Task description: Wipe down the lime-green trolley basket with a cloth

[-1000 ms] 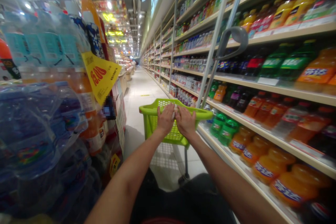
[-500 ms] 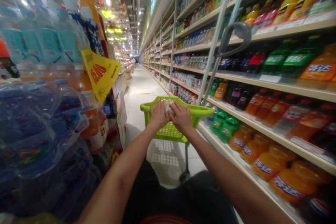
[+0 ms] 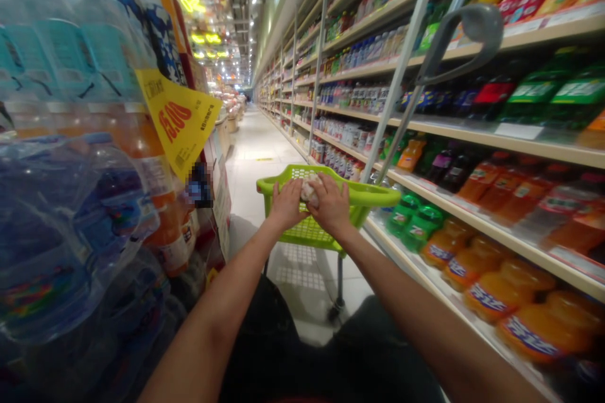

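Observation:
Ahead of me is a bright green shopping cart (image 3: 385,196) with a perforated basket on thin grey legs with wheels. Both my arms reach out over its near side. A small whitish, crumpled lump (image 3: 311,190) shows between my hands; I cannot make out its kind. My left hand (image 3: 286,204) presses against its left side with bent fingers. From the right, the fingers of my right hand (image 3: 331,203) curl over it. The palms and much of the lump are hidden.
Drink shelves (image 3: 472,201) line the right side, with large orange soda bottles (image 3: 486,289) at the bottom. Before them a grey loop grip (image 3: 472,28) tops a rod. Wrapped bottles (image 3: 42,245) and a yellow price sign (image 3: 177,119) crowd the left. A tiled aisle (image 3: 253,138) runs ahead.
My view has moved a little forward along the aisle. The cart and my hands appear slightly farther right, and the grey grip has shifted right and up. Both hands stay around the whitish lump.

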Action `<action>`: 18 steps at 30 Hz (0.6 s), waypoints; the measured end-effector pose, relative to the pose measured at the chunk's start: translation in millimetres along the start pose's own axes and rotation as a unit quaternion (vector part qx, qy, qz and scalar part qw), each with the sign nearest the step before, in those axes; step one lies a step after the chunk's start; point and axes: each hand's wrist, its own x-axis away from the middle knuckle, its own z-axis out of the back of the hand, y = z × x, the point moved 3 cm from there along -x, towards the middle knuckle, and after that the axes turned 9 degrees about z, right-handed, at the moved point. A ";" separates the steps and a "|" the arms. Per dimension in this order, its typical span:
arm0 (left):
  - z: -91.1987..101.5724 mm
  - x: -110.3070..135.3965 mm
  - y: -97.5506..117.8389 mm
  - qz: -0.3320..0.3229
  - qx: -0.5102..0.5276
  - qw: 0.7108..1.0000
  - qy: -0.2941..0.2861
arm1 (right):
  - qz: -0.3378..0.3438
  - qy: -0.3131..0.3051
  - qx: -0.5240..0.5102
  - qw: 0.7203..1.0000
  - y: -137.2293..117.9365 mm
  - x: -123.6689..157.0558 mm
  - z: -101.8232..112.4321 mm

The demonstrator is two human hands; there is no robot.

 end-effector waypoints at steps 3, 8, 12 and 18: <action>-2.5 -3.9 -3.5 -0.003 -0.003 1.000 -0.002 | 0.018 0.004 0.000 1.000 8.7 -3.9 -4.9; -6.3 -11.3 -4.6 -0.005 -0.007 1.000 -0.014 | 0.015 0.037 0.003 0.999 38.1 2.7 -11.3; -13.3 -18.2 -1.1 -0.003 0.000 1.000 -0.008 | 0.004 0.087 -0.011 0.996 65.3 11.1 -12.0; -17.4 -24.3 0.7 0.024 -0.001 1.000 0.007 | 0.035 0.084 0.010 0.996 52.6 -5.4 -16.3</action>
